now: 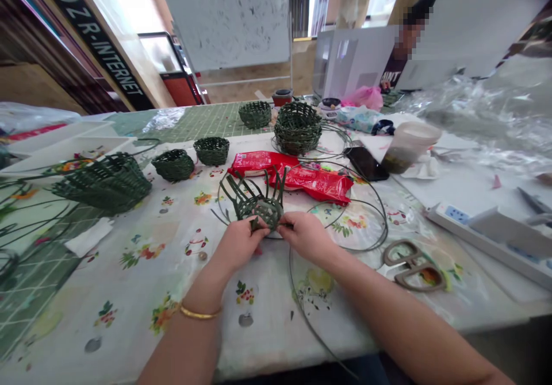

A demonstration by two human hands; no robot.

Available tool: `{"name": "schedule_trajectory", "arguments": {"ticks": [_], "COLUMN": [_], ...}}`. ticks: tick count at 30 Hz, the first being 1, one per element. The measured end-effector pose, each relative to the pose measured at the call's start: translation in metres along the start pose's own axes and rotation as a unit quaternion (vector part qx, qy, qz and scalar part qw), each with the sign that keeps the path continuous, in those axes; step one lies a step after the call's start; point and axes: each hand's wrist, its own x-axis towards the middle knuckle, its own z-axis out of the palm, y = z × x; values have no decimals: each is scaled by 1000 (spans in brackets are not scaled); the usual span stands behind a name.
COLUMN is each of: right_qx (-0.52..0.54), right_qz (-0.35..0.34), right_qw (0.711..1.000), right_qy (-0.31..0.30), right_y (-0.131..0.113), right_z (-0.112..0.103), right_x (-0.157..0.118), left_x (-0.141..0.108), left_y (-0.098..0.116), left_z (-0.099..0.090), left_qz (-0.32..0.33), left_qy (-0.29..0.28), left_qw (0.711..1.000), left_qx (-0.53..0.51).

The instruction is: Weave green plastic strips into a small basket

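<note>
In the middle of the table is a small, partly woven green basket [259, 206], its loose stakes sticking up and out on the far side. My left hand [244, 238] pinches its near left rim. Closed finger and thumb of my right hand [304, 235] grip a thin green weaving strand [297, 276] at the basket's near right side; the exact spot between the fingertips is hidden. That strand runs down toward the table's front edge, and more of it loops on the right. Just behind the basket lie red plastic packets [310, 183].
Finished green woven baskets [298, 127] stand behind and to the left, one large basket [106, 184] among them. Scissors [414, 265], a phone [366, 162], a plastic cup [409, 146] and a power strip [487, 241] lie right. A person [405, 43] sits beyond white partitions.
</note>
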Motion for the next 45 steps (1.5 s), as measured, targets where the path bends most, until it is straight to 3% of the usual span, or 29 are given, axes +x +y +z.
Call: {"name": "schedule_trajectory", "arguments": {"ticks": [4,7,10,18,25,29,32,34,37,42,45], "right_qx": [-163,-206,-223,-266,-351,-306,-286,-280,-271,-217,-121], "right_qz": [-66,-80,-74,-68,-29,-101,-191,-244,-262,-78,-13], "right_qw": [984,975,972,961,934,944,929,922,926,956,972], "right_qy": [13,-19,-29,18,-57,71,133,108,7,-181,-200], "right_y": [-5,-4,-3,-12,-4,-9,-18,-24,-31,-23,-9], "right_z": [3,2,-4,-15,-47,-49,-42,-40,-45,-48,-39], "right_x": [-5,-5,-3,-11,-19,-19,-21,-26,-34,-32,-20], "left_x": [-5,-7,-8,-7,-8,-10,-11,-10,-6,-1,-3], "left_y": [5,9,13,16,17,18,19,17,9,-4,-4], "left_z": [-6,-4,0,11,18,20,21,20,15,4,0], "left_qz": [4,28,10,-2,24,20,23,20,-16,-57,-37], "left_qy": [-10,16,21,42,32,46,55,63,81,141,148], "left_qw": [997,974,945,928,914,920,928,933,952,987,988], "left_qx": [74,224,325,369,403,388,368,354,295,50,-36]}}
